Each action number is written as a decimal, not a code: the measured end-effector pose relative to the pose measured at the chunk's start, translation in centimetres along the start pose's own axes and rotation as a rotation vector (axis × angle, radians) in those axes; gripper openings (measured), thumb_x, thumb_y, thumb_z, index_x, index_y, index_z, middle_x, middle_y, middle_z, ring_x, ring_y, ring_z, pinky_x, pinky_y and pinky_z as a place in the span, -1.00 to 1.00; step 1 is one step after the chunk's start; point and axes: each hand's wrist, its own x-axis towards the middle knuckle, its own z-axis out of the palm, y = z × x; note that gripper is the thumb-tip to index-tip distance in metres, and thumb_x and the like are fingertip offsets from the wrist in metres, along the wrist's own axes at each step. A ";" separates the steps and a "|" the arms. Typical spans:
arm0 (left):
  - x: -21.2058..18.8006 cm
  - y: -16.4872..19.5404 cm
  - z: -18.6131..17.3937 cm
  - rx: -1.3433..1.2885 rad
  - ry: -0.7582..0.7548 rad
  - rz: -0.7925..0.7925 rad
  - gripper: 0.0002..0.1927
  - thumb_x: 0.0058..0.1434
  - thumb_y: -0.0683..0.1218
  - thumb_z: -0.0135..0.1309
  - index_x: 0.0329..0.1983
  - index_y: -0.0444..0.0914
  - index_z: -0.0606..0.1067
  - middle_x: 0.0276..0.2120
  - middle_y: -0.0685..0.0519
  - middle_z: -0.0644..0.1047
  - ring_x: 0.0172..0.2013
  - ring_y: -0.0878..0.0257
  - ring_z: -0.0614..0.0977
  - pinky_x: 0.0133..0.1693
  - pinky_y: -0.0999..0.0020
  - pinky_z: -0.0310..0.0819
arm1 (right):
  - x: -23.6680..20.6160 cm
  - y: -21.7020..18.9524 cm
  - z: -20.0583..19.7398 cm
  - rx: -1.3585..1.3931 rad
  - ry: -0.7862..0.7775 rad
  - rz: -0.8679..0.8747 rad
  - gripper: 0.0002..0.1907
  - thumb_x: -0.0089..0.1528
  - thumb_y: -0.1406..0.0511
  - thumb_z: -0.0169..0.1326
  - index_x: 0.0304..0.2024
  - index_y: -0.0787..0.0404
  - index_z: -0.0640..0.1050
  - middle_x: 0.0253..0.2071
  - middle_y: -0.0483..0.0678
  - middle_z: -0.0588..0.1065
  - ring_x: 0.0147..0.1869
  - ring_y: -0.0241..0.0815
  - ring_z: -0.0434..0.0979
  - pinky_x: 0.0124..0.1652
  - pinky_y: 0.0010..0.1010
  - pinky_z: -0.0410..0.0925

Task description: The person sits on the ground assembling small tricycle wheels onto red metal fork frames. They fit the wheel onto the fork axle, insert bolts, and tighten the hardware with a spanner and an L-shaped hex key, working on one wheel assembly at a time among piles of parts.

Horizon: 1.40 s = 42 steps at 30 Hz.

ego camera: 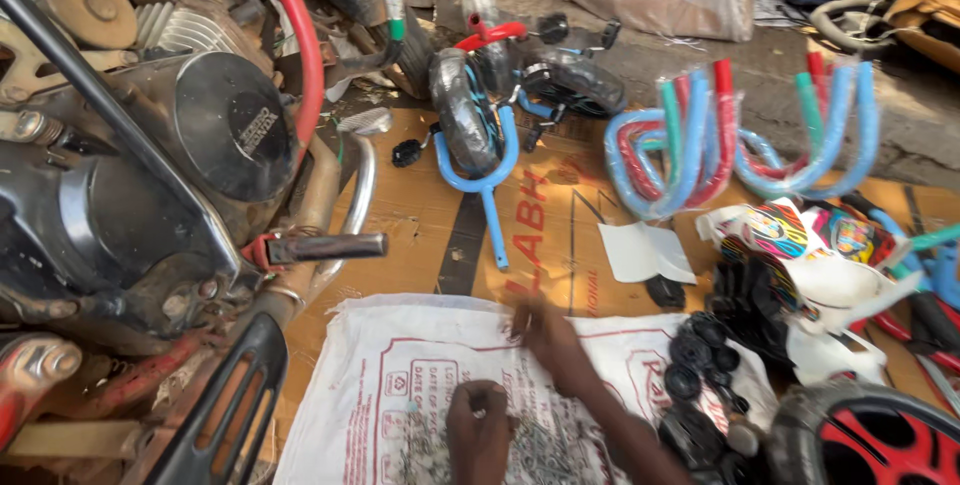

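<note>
Fingers of our right hand point(548, 337) are pinching a small metal piece; our left hand point(478, 430) is gripping another, sorting fasteners point(540, 450) on the white sack point(390, 365).

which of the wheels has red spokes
The wheel at the bottom right corner, beside the white sack: its black tyre surrounds red spokes. The wheel on the blue fork further up is wrapped in plastic and shows no red.

motorcycle point(150, 175) left, black wheels point(700, 355) right
</note>
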 end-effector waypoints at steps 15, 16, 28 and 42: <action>-7.3 3.5 -1.5 0.093 -0.108 0.318 -0.83 0.32 -0.07 0.08 -0.14 -0.27 0.50 -0.34 0.06 0.52 -0.54 0.34 0.47 -0.52 0.41 0.36 | -32.1 -15.5 -14.1 -0.902 0.292 0.006 -0.63 0.13 0.41 0.07 0.00 0.17 0.57 -0.09 0.07 0.56 -0.02 0.15 0.55 -0.07 -0.14 0.41; -7.7 4.3 -1.4 0.196 -0.075 0.392 -0.84 0.35 -0.08 0.08 -0.15 -0.29 0.50 -0.35 0.03 0.54 -0.52 0.33 0.50 -0.49 0.42 0.40 | -32.4 -16.0 -15.3 -0.983 0.403 0.068 -0.71 0.22 0.37 0.07 0.00 0.15 0.56 -0.04 0.06 0.55 0.04 0.11 0.53 -0.01 -0.16 0.40; -15.2 10.4 -3.0 0.347 -0.488 0.273 -0.80 0.33 -0.07 0.11 -0.04 -0.21 0.46 -0.27 0.00 0.56 -0.45 0.32 0.58 -0.42 0.41 0.49 | -34.0 -17.0 -19.3 -1.478 0.283 0.261 -0.24 0.01 0.19 0.32 0.27 0.12 0.44 0.16 0.04 0.42 0.20 0.06 0.42 0.20 0.12 0.13; -15.7 7.9 -1.4 -0.616 -0.724 -0.178 -0.33 0.24 0.24 0.04 0.30 -0.20 0.34 0.19 -0.02 0.49 0.17 0.13 0.56 0.20 0.07 0.48 | -24.5 -25.3 -14.3 0.650 0.682 0.314 -0.38 0.31 0.39 0.27 0.34 0.34 0.30 0.09 -0.04 0.47 0.08 -0.19 0.48 0.08 -0.36 0.37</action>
